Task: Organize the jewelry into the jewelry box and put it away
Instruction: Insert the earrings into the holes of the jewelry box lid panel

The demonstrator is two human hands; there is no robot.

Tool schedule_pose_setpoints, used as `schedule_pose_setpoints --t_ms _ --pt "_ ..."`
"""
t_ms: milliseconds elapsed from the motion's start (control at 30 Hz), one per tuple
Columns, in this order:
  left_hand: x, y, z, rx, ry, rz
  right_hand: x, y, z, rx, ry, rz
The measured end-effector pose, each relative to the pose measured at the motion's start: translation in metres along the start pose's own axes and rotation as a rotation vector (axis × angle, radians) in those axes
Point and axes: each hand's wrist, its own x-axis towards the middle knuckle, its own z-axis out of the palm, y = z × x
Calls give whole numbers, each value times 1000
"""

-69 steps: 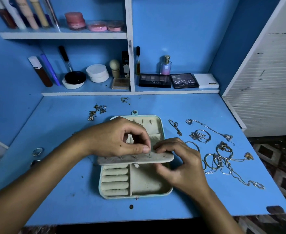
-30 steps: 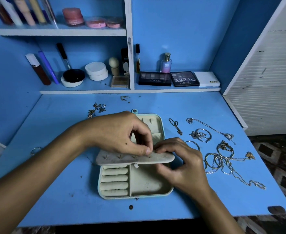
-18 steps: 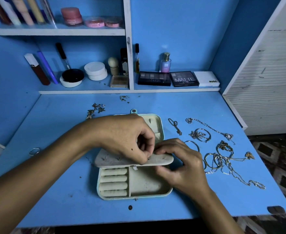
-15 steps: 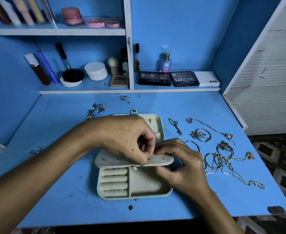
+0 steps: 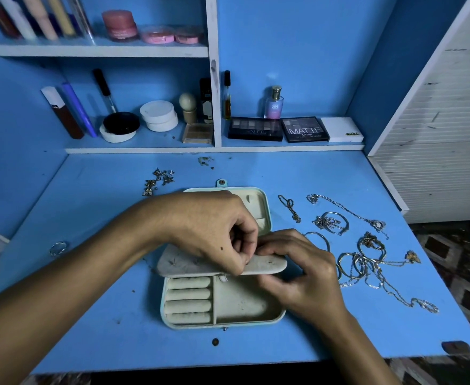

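Note:
A pale green jewelry box (image 5: 189, 323) lies open on the blue desk (image 5: 89, 315), with ring rolls at its lower left. Its cream earring panel (image 5: 267, 265) stands raised across the middle. My left hand (image 5: 214, 232) pinches something tiny at the panel's top edge; the item itself is hidden by my fingers. My right hand (image 5: 300, 276) grips the panel's right end from behind. Tangled chains and bangles (image 5: 367, 259) lie to the right. Small earrings (image 5: 158, 180) lie behind the box on the left, and a ring (image 5: 58, 248) at far left.
Shelves at the back hold makeup palettes (image 5: 256, 129), a perfume bottle (image 5: 274, 102), jars and tubes. A white slatted cabinet (image 5: 444, 134) stands at the right. The desk's front edge (image 5: 256, 362) runs close below the box.
The earring panel has tilted lower. My left hand's fingers have curled tighter over its top edge, meeting my right hand's fingertips. The loose jewelry has not moved.

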Motion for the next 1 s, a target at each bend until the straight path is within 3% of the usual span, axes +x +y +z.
schedule_pose_setpoints --t_ms 267,433,767,1000 --pt "-2 -5 -1 -22 10 16 0 0 0 27 3 26" --pt "-6 -21 -13 -65 127 86 7 -1 1 12 40 44" --pt "-19 -82 -13 -667 663 196 35 -7 3 -41 91 178" --pt "-11 -107 20 -916 1096 128 59 -4 5 -52 84 247"
